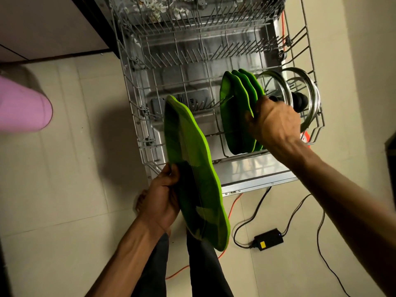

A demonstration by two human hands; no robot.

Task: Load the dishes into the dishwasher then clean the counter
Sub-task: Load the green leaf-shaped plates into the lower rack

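The dishwasher's lower wire rack (137,116) is pulled out over the open door. Three green leaf-shaped plates (237,108) stand on edge in its front right part. My right hand (274,123) grips the rim of the rightmost of them. Right of the plates, two glass lids (308,82) with black knobs lean in the rack. My left hand (165,198) holds another long green leaf-shaped plate (192,168) on edge by its left rim, in front of the rack's near edge and above the door.
The upper rack (192,20) is extended above, at the top of the view. An orange cable (233,209), black cords and a black power adapter (269,239) lie on the tiled floor to the right. A pink object (23,106) sits at the left. My legs are below.
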